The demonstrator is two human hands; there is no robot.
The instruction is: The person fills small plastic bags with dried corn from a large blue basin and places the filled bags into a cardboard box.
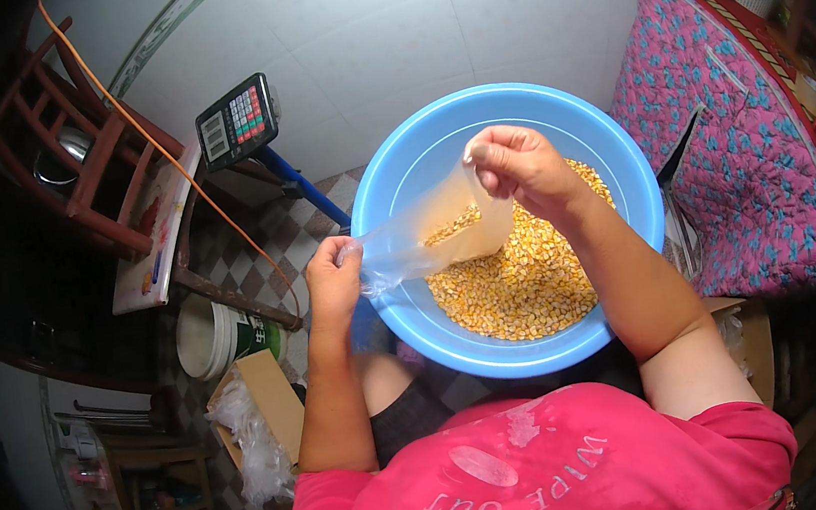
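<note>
A large round blue plastic basin holds many yellow corn kernels. Over it a clear plastic bag is stretched between my hands, lying on its side with some kernels showing through it. My left hand grips the bag's gathered end near the basin's left rim. Above the middle of the basin, my right hand pinches the bag's other end between thumb and fingers.
Behind the basin's left side stands a digital scale display on a blue post. A wooden chair, a white bucket and a cardboard box with plastic bags are at left. Pink quilted cloth hangs at right; a tiled wall rises behind.
</note>
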